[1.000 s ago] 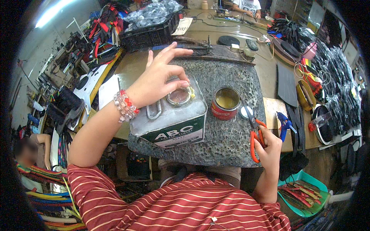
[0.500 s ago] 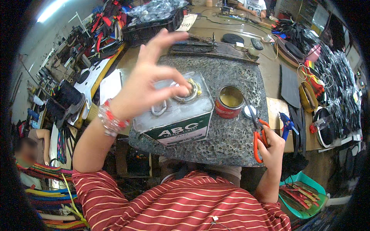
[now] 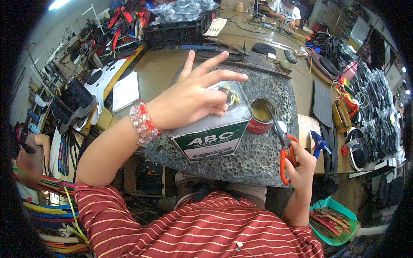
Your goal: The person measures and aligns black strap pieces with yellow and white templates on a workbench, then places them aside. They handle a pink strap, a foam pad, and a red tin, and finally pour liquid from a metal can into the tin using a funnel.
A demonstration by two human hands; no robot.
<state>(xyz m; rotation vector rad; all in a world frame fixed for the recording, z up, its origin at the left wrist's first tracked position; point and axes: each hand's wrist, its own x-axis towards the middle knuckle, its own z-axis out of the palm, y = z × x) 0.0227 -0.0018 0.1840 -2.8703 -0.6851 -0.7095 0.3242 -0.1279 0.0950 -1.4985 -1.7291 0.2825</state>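
My left hand (image 3: pixel 189 101) is over the top of a rectangular metal can (image 3: pixel 211 139) with a green and white label. Its thumb and index finger are bent together in a pinch beside the can's round opening (image 3: pixel 231 95), which has yellowish residue around it; the other fingers stretch out. Whatever the pinch holds, if anything, is hidden. My right hand (image 3: pixel 302 165) grips orange-handled scissors (image 3: pixel 285 139), their blades slanting up toward the rim of a small open red tin (image 3: pixel 259 125). Yellowish liquid shows inside the tin. A round white lid (image 3: pixel 282 126) lies partly behind the blades.
Both containers stand on a pitted dark slab (image 3: pixel 275 94). On the right are a blue glue gun (image 3: pixel 318 144) and black strips (image 3: pixel 323 99); below them is a green dustpan (image 3: pixel 340 206) with scraps. A black crate (image 3: pixel 178 34) stands behind. Another person (image 3: pixel 286 13) sits across the table.
My left hand has shifted right and tilted lower, its pinch leaving the middle of the can's opening. The scissors remain in my right hand, nearly in place.
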